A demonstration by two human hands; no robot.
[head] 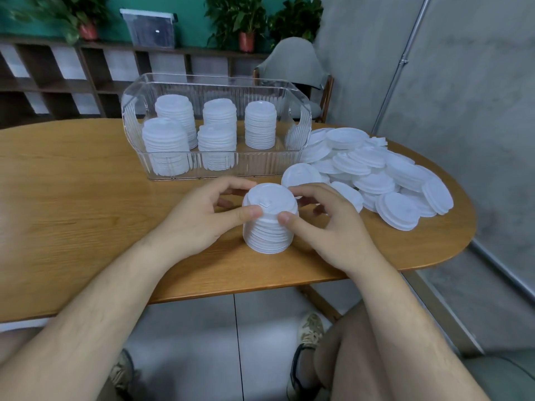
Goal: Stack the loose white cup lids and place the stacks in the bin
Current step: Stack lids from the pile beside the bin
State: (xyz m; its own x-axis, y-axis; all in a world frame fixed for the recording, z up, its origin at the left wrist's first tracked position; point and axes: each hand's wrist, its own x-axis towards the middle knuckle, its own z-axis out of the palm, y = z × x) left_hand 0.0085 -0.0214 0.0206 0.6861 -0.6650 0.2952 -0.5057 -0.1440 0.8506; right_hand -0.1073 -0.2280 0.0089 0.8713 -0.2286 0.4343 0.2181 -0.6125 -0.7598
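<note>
Near the front edge of the desk (86, 198), between both hands, stands a stack of white cup lids (269, 221), its ribbed plastic rims forming fine rings down the side and its top lid a smooth dome with a small raised sip tab. The left hand (199, 215) cups the stack from its left, thumb pressed on the near side of the top rim and fingers (231, 185) curled round the far side. The right hand (327, 227) mirrors it, thumb against the near rim, fingers (307, 191) bent over the far edge; both sets of fingers are closed on the stack.

Just behind and to the right, a single lid (301, 173) leans at the edge of a loose pile of lids (376, 169), round, thin and overlapping like shingles across the right end of the desk.

Farther back sits a clear plastic bin (162, 82), rectangular with rounded corners, fluted walls and cut-out handles. Five upright lid stacks (260, 125) stand inside it, three in the back row and two in front.

Warm wood grain runs across the oval desk top. Beyond it are a grey upholstered chair (292, 62), dark shelving (58, 79) and potted plants (237, 18) in red pots.
</note>
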